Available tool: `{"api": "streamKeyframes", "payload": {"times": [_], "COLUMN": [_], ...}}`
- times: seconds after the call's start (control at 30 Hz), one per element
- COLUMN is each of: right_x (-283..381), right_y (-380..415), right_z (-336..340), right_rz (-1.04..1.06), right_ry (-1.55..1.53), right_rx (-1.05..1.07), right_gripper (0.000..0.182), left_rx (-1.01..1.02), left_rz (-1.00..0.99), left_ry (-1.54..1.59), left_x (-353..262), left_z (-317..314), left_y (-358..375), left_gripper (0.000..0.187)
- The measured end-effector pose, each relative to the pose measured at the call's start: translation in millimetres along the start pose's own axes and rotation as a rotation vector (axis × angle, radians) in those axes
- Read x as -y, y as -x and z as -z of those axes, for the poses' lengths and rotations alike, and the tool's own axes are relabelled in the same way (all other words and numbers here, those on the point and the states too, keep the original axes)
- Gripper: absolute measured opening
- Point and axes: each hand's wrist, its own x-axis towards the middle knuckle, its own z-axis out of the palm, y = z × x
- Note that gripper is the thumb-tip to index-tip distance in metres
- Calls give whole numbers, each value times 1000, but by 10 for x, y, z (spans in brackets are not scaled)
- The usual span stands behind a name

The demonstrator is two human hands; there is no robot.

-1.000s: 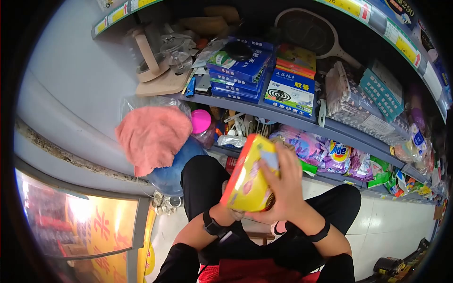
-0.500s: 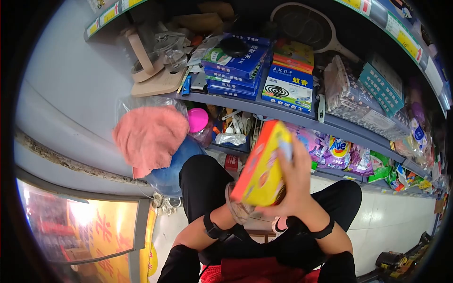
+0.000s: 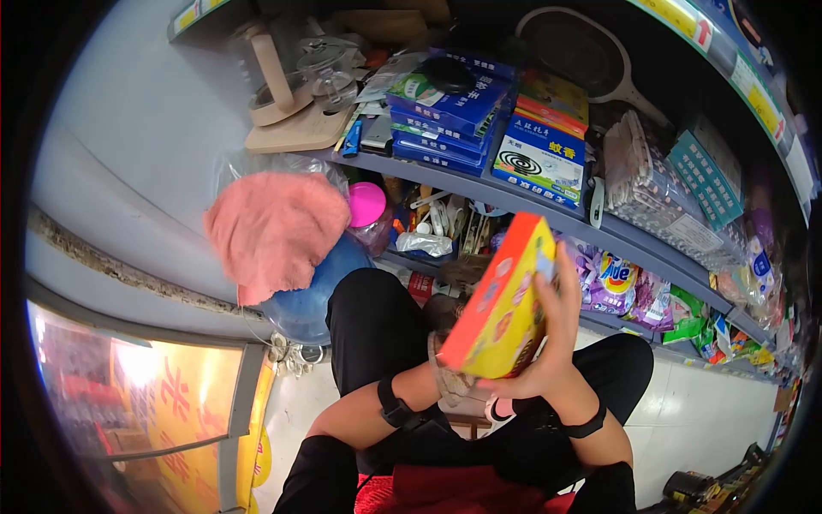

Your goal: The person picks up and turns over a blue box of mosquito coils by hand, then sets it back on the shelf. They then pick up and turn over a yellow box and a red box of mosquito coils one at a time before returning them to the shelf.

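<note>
A red and yellow box [image 3: 503,300] is tilted in front of my body. My right hand [image 3: 555,330] grips its right side, with the fingers along the edge and the thumb low. At the box's lower left is my left hand [image 3: 449,377], largely covered by a greyish-brown, thin, cloth-like material. The fingers of that hand are hidden, so its hold cannot be made out. Beyond the box, blue mosquito-coil boxes [image 3: 441,116] are stacked on the shelf [image 3: 428,171], beside a white and blue coil box [image 3: 539,158].
A pink cloth [image 3: 278,231] lies over a blue container [image 3: 330,291] at the left. A glass pot [image 3: 327,73] and an electric swatter [image 3: 574,51] are on the upper shelf. Detergent bags [image 3: 612,283] fill the lower shelf. My knees are on both sides.
The box has shifted slightly right and turned a little in my right hand. My left hand has moved slightly right with it. The shelf goods appear farther right as the view shifts.
</note>
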Motion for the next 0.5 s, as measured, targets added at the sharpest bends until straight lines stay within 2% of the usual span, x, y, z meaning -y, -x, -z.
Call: {"api": "streamKeyframes", "payload": {"times": [0.13,0.2,0.23,0.27,0.3,0.37,0.43,0.5], "right_x": [-162,-1,10,21,-77,-202,-292,-361], "right_y": [13,97,155,213,307,322,133,33], "right_z": [14,65,86,107,123,217,308,381], "right_rz": [-152,-514,-607,-704,-709,-697,-655,-652], "right_ry": [-466,-983,-1123,-1261,-1285,-1214,-1027,-1034], "right_rx": [-37,-93,-107,-136,-155,-178,-183,-294], "right_gripper": [123,121,116,111,102,82,61,52], "left_rx": [0,-18,-37,-48,-59,-93,-128,-268], "left_rz": [-12,7,28,127,228,207,267,252], "left_ry": [41,78,101,165,229,348,503,387], "left_x": [47,-39,-84,-171,-224,-272,-319,-288], "left_z": [-94,-114,-113,-78,-58,-153,-147,-61], "left_y": [37,-6,-47,-162,-226,-211,-183,-183], "left_gripper": [51,50,50,53,56,40,54,51]}}
